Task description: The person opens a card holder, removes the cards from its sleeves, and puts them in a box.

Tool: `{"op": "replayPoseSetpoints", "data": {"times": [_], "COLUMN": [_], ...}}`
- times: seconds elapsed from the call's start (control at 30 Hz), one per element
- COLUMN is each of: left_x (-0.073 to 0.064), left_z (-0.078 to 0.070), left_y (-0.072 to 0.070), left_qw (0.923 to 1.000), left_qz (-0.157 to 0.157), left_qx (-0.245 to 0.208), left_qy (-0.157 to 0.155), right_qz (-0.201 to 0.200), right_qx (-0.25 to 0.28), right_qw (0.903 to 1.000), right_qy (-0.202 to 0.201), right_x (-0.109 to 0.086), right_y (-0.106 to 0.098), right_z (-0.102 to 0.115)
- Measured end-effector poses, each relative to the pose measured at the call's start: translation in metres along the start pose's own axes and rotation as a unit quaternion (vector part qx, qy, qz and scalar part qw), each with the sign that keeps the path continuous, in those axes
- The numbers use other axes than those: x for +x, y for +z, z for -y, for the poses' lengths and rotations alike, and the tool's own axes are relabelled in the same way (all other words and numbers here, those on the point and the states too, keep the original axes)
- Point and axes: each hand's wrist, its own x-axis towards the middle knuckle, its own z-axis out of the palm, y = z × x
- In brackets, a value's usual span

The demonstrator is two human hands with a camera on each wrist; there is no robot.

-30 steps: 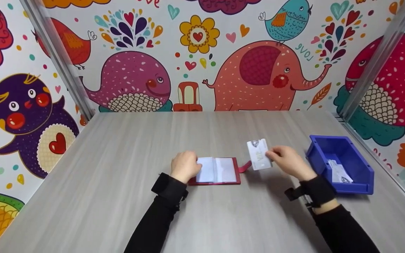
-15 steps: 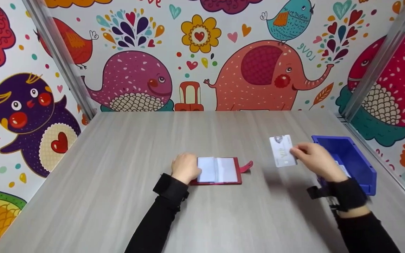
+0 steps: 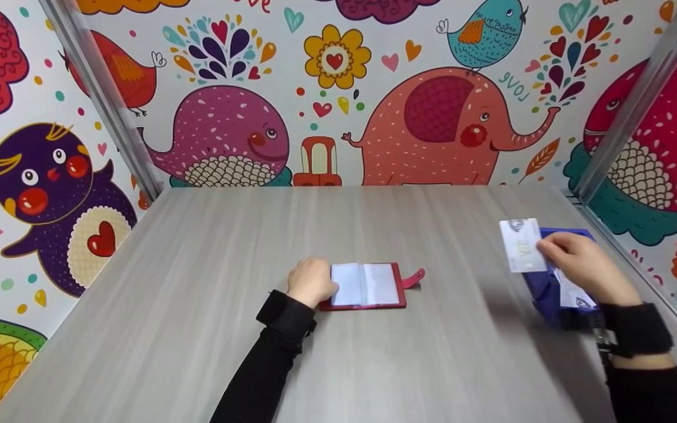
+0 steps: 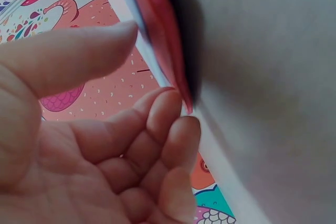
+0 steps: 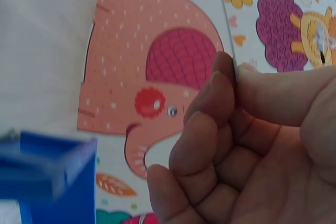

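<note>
A small red card holder (image 3: 402, 288) lies spread on the table with its pale clear sleeves facing up. Its strap with a snap (image 3: 415, 278) sticks out to the right. My left hand (image 3: 310, 281) grips its left edge; in the left wrist view the thumb lies on the inner side and curled fingers meet the red cover's (image 4: 167, 40) edge. Raised off the table at the right, my right hand (image 3: 588, 264) pinches a white VIP card (image 3: 522, 247) between thumb and forefinger. In the right wrist view that card appears edge-on as a thin line.
A blue plastic bin (image 3: 543, 296) stands at the right of the table, partly hidden behind my right hand and wrist. More white cards (image 3: 573, 292) lie inside it. Cartoon-printed walls (image 3: 327, 106) close off the back and sides.
My right hand has carried the VIP card rightward, from beside the card holder's strap to over the blue bin's left edge. The left hand keeps its place on the card holder.
</note>
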Motion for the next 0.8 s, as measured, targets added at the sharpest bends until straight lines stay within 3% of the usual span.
{"op": "replayPoseSetpoints", "data": {"times": [0.3,0.6,0.8], "left_x": [0.001,0.001,0.0], "left_z": [0.002,0.002,0.002], "left_y": [0.001,0.002,0.001], "left_qw": [0.9999,0.9999,0.9999], "left_qz": [-0.007,-0.003,-0.004], "left_qx": [0.007,0.007,0.004], "left_qy": [0.007,0.007,0.009], "right_qz": [0.021,0.012,0.014], "right_qx": [-0.014,-0.016,-0.036], "right_qw": [0.9975,0.9907,0.9902], "right_qy": [0.065,0.135,0.134], "right_x": [-0.006,-0.01,-0.012], "right_y": [-0.025,-0.036,-0.038], "right_z": [-0.03,-0.057,-0.071]}}
